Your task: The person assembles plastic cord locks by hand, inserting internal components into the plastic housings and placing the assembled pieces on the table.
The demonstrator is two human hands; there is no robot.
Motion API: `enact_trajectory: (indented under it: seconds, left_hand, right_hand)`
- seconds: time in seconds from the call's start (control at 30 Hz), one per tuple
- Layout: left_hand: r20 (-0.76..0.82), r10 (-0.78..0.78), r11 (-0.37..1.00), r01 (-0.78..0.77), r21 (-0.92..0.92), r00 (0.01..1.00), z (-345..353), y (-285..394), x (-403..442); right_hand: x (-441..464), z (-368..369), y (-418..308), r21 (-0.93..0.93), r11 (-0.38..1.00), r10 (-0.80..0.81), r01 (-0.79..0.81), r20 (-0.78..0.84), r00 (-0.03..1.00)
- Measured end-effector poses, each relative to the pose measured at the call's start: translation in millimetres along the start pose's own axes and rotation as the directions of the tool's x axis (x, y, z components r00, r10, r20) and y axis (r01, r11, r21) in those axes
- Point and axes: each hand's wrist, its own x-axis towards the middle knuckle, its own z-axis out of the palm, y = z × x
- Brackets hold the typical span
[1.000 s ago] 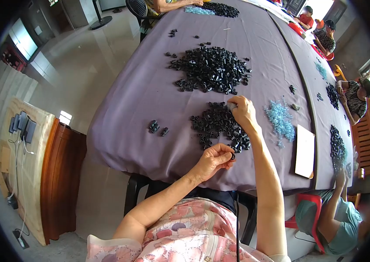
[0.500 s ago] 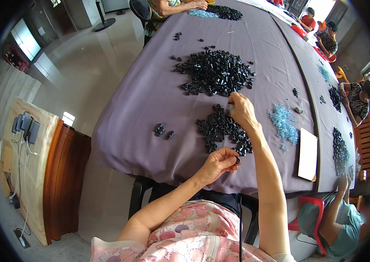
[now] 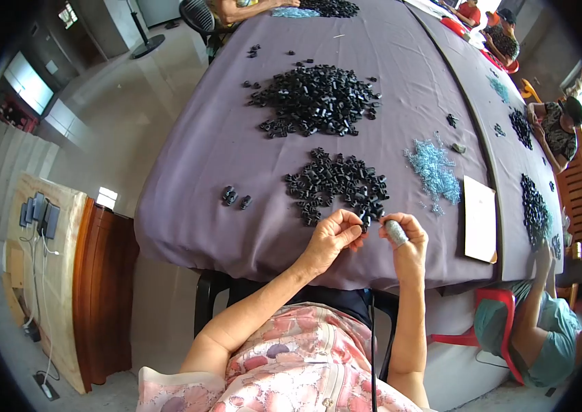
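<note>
My left hand [image 3: 335, 238] pinches a small black plastic piece [image 3: 365, 226] between thumb and fingers, near the table's front edge. Close on its right is my right hand [image 3: 409, 242], with a grey cover [image 3: 396, 233] on one finger. Its fingertips are pressed together near the piece; whatever they hold is too small to make out. Just beyond both hands spreads a heap of black plastic pieces [image 3: 335, 182]. A larger heap of similar pieces [image 3: 318, 99] sits farther back. To the right lies a pile of small clear-blue parts [image 3: 435, 172].
A white card [image 3: 480, 220] lies right of the blue pile on the purple-grey cloth [image 3: 195, 178]. A few black pieces [image 3: 236, 197] sit apart at left. Other people work along the right side and far end. A red chair [image 3: 500, 323] stands at right.
My right hand has come back from the black heap to beside my left hand. The left hand still holds its black piece and is slightly higher in view. The whole view has shifted a little.
</note>
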Motion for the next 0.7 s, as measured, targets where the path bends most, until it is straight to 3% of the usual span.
enact_trajectory:
  seconds: [0.03,0.1,0.33,0.7]
  left_hand:
    - [0.009,0.016,0.999,-0.017,0.045,1.0,1.3,-1.7,2.4]
    - [0.017,0.039,0.992,-0.041,0.12,0.999,4.1,-4.1,5.1]
    - [0.024,0.045,0.997,-0.047,0.061,0.999,1.1,-7.5,5.1]
    - [0.065,0.094,0.966,-0.107,0.233,0.993,0.9,-7.8,2.0]
  right_hand:
    - [-3.2,-3.1,1.8,-0.079,0.997,-0.009,0.011,0.026,1.0]
    - [-4.7,-3.4,6.4,-0.02,1.0,-0.013,0.014,0.04,0.999]
    - [-4.7,3.7,4.8,-0.057,0.996,0.072,-0.067,0.098,0.993]
    - [-4.1,4.1,8.0,-0.021,0.995,0.096,-0.093,0.193,0.977]
